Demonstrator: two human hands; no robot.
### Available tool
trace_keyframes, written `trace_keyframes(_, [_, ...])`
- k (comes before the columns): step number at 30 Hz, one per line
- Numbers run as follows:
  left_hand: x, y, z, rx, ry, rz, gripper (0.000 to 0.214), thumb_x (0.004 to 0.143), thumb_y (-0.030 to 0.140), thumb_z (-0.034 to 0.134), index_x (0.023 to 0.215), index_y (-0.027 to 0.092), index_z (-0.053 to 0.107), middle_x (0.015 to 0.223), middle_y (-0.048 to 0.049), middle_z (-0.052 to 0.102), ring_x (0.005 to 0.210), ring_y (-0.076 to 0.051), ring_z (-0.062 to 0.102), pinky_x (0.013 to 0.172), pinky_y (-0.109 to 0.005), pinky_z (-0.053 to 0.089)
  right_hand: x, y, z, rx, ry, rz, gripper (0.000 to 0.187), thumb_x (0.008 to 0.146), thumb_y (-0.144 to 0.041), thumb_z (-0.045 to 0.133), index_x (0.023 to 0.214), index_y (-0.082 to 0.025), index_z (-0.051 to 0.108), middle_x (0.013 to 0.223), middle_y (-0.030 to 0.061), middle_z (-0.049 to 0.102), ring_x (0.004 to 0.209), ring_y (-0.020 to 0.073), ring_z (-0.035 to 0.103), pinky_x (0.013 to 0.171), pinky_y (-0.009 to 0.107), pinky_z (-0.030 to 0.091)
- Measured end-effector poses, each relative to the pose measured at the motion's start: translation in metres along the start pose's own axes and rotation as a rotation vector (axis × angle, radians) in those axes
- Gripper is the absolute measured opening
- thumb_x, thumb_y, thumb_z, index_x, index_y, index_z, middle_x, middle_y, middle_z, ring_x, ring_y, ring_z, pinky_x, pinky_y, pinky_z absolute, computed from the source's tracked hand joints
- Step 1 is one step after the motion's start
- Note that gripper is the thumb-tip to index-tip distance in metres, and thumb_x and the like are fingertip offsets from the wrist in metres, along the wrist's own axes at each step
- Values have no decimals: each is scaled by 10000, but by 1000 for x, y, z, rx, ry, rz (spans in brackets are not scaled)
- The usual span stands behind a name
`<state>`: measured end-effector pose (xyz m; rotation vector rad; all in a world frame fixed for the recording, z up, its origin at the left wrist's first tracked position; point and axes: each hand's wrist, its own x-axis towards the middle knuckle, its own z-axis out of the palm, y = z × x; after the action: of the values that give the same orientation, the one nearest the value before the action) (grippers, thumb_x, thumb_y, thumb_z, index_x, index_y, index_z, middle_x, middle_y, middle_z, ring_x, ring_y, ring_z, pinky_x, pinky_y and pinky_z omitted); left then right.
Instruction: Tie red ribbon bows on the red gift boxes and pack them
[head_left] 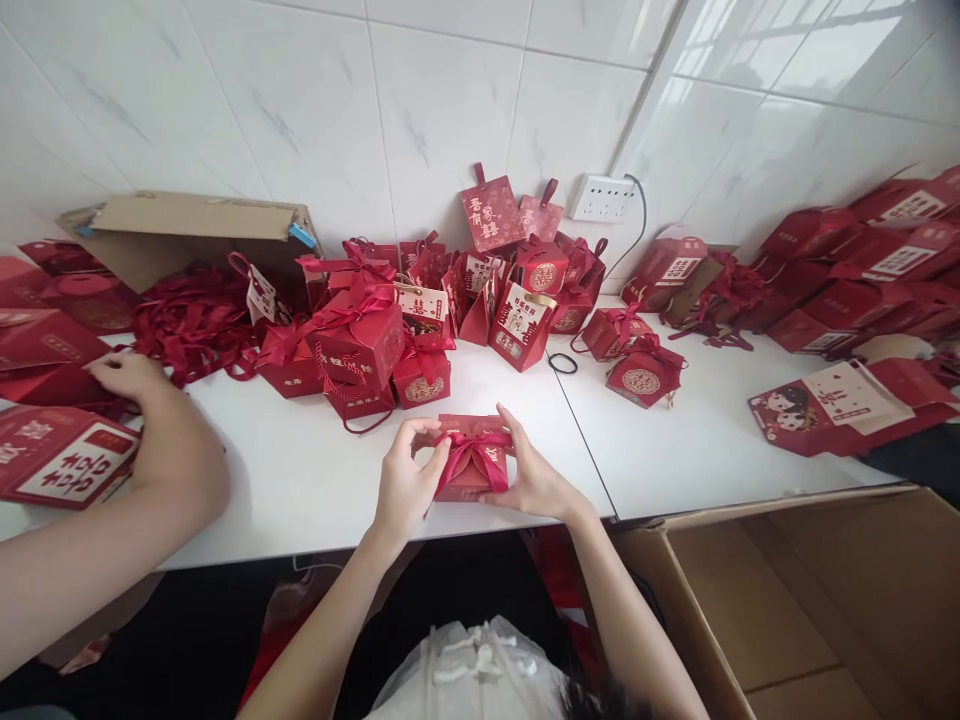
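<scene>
The left hand (405,485) pinches the ribbon bow (474,452) between thumb and forefinger. The right hand (534,482) grips the right side of the small red box (484,425) that bears the bow. The box sits on the white surface (315,480), near its front edge. Just behind is a cluster of tied red boxes (360,345). At far left, another person's hand (139,385) rests beside a heap of red ribbons (191,320).

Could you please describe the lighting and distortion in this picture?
Head view: soft, even daylight; window reflections glare on the glossy white wall tiles, whose seams the wide lens splays outward; the small red ribbon-tied gift box held between the left hand and right hand is sharp.
</scene>
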<state>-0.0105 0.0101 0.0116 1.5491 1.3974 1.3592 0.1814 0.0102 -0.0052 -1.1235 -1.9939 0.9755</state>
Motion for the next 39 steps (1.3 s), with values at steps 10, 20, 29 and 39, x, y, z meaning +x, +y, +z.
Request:
trace_keyframes(10, [-23,50,7,-1,-198,1113,210,744,52,558,854,230,540,749,-5,615,660,-132,594,608,-298,547,-42,-38,-18,-327,468,-283,925,725,-116,641,1406,-365,68,1426,105,230,1343,309,255,1015,538,372])
trace_keyframes(20, [-4,66,79,-467,-203,284,51,823,185,475,854,211,505,839,-21,503,797,-151,538,730,-300,482,-157,-78,-68,-7,1156,275,694,698,-398,695,1304,-296,373,1294,120,443,1190,331,455,915,516,467])
trace_keyframes(29, [-55,49,178,22,-973,776,282,828,185,462,1095,220,545,1199,-86,549,1173,-242,471,977,-428,378,-245,-78,-102,960,1204,591,447,819,-622,380,1000,-256,562,1120,68,617,1045,228,593,904,412,500])
trace_keyframes(39, [-78,20,198,150,-1141,757,281,885,366,448,1101,215,543,1270,-79,526,1321,-263,313,1019,-464,323,-308,71,-79,-172,1244,708,735,615,-440,718,1219,-201,373,1250,147,437,1154,301,449,985,510,352])
